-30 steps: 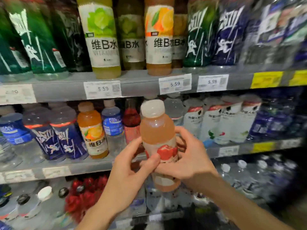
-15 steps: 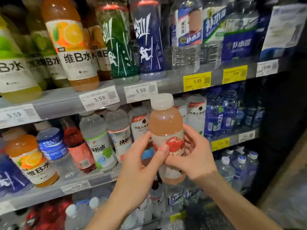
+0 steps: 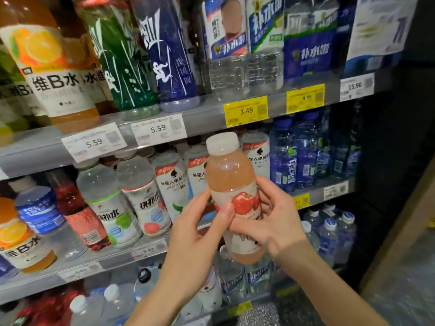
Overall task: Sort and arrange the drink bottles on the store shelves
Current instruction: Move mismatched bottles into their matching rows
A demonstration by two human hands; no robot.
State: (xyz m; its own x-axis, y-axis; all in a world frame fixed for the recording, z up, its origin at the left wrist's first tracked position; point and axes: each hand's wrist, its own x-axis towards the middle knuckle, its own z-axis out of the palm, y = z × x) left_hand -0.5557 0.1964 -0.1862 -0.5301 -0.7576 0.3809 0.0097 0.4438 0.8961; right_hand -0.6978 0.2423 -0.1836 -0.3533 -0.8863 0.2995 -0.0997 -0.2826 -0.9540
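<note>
Both hands grasp one drink: the left hand point(image 3: 195, 234) wraps its near-left side with the thumb laid across the label, and the right hand point(image 3: 270, 222) curls round its right side and back, fingers closed on the body. The peach-coloured bottle point(image 3: 231, 182) stands nearly upright in front of the shelves, its long axis vertical with the white cap tipped slightly left, touching no shelf; its label shows a red fruit, the lettering too small to read. The open question is where it belongs, and the middle shelf point(image 3: 77, 264) lies directly behind and just far of the hands, so a short push forward would reach it; neither hand looks clearly nearer. On that shelf, from left, stand an orange bottle marked 维B水 point(image 3: 21, 241), a blue Pocari Sweat bottle point(image 3: 40, 212), white-labelled bottles reading 快补水 point(image 3: 147, 203) and 外星人电解质 bottles point(image 3: 173, 184). Price tags on the upper shelf point(image 3: 207, 116) read 5.59, 5.59, 3.49, 9.99 and 15.90.
</note>
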